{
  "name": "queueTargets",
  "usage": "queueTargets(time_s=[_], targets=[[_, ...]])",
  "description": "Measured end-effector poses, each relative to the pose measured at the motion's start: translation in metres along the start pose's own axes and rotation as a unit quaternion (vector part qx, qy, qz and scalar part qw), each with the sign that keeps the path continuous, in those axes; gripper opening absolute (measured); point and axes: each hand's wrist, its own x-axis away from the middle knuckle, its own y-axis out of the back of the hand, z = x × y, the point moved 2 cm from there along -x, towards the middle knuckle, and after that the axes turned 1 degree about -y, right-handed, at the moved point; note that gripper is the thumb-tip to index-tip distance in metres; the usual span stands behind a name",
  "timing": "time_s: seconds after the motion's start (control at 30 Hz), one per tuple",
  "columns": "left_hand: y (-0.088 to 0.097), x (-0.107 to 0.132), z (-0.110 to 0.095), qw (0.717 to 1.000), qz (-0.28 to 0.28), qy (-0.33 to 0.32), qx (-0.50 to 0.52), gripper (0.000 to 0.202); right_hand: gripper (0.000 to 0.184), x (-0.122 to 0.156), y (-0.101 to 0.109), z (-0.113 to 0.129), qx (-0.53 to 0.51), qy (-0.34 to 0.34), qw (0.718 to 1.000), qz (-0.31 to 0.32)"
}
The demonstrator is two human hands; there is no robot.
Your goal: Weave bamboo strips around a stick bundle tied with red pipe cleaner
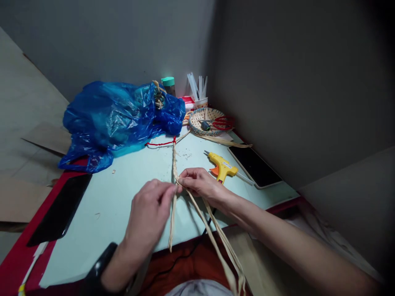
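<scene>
A braid of pale straw strips (pixel 174 162) runs down the light table (pixel 123 185) from a red string (pixel 160 143) near the blue bag. My left hand (pixel 148 213) pinches the strips at the braid's lower end, fingers closed. My right hand (pixel 200 183) meets it from the right and is also closed on the strips. Loose strip ends (pixel 216 242) trail off the front edge toward me.
A crumpled blue plastic bag (pixel 114 119) lies at the back left. A yellow glue gun (pixel 222 166) and a dark phone (pixel 254 166) lie at the right. A woven basket (pixel 206 121) with red scissors stands at the back, beside a cup of glue sticks (pixel 199 92). A black slab (pixel 58 211) lies left.
</scene>
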Motion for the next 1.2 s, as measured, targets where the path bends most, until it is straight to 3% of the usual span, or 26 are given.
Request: queueTargets(time_s=[0.07, 0.13, 0.2, 0.27, 0.4, 0.63, 0.73, 0.8, 0.87, 0.97, 1.1, 1.2], targets=[[0.0, -0.014, 0.013, 0.984, 0.03, 0.085, 0.155, 0.018, 0.01, 0.002, -0.002, 0.002, -0.006, 0.003, 1.0, -0.002], [-0.009, -0.026, 0.018, 0.917, 0.111, 0.14, 0.358, 0.016, 0.011, 0.003, -0.004, 0.004, -0.015, 0.007, 1.0, 0.002], [-0.018, -0.033, 0.019, 0.839, 0.177, 0.169, 0.486, 0.016, 0.013, 0.004, -0.005, 0.006, -0.008, 0.01, 1.0, -0.005], [-0.022, -0.035, 0.019, 0.806, 0.202, 0.187, 0.523, 0.017, 0.014, 0.002, -0.003, 0.007, 0.028, 0.016, 0.999, -0.016], [-0.022, -0.034, 0.022, 0.827, 0.197, 0.192, 0.491, 0.017, 0.015, -0.001, 0.006, 0.01, 0.109, 0.03, 0.994, -0.006], [-0.023, -0.031, 0.027, 0.888, 0.165, 0.176, 0.392, 0.024, 0.012, -0.004, 0.008, 0.013, 0.106, 0.004, 0.993, 0.045], [-0.024, -0.03, 0.029, 0.892, 0.156, 0.174, 0.387, 0.028, 0.013, -0.005, 0.008, 0.013, 0.114, 0.001, 0.992, 0.055], [-0.026, -0.029, 0.03, 0.884, 0.159, 0.178, 0.401, 0.026, 0.016, -0.004, 0.008, 0.014, 0.182, 0.031, 0.981, 0.054], [-0.027, -0.029, 0.031, 0.878, 0.155, 0.187, 0.412, 0.024, 0.019, -0.002, 0.008, 0.017, 0.3, 0.086, 0.949, 0.039], [-0.031, -0.028, 0.032, 0.885, 0.143, 0.199, 0.397, 0.024, 0.023, 0.004, 0.006, 0.021, 0.457, 0.127, 0.88, 0.005], [-0.034, -0.027, 0.035, 0.9, 0.134, 0.205, 0.36, 0.027, 0.024, 0.006, 0.0, 0.026, 0.574, 0.13, 0.808, -0.011], [-0.034, -0.026, 0.034, 0.896, 0.128, 0.207, 0.372, 0.027, 0.022, 0.005, -0.003, 0.028, 0.63, 0.133, 0.765, -0.003]])
